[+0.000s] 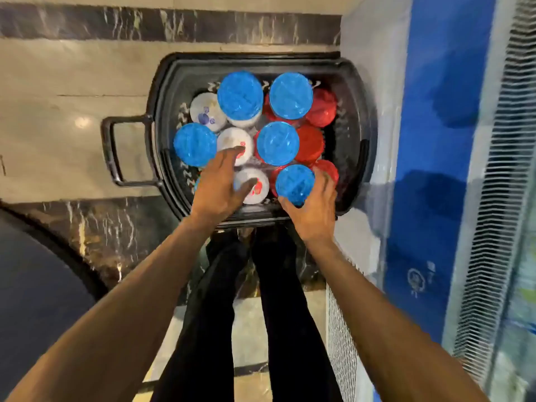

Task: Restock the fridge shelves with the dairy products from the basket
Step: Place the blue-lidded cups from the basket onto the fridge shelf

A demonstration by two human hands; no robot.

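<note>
My right fingers (pixel 327 185) are curling round the nearest blue-lidded tub (pixel 295 184), which is sitting at the near edge of the basket (pixel 162 111); my right hand (pixel 314 210) is gripping it. My left hand (pixel 217 187) is hovering, spread and slack, over two white-topped tubs (pixel 256 188), holding nothing. Round blue lids and red lids (pixel 311 143) are crowding the black plastic basket. Its loop handle (pixel 114 152) is sticking out left. The fridge (pixel 435 126), blue-panelled, is standing just right of the basket.
</note>
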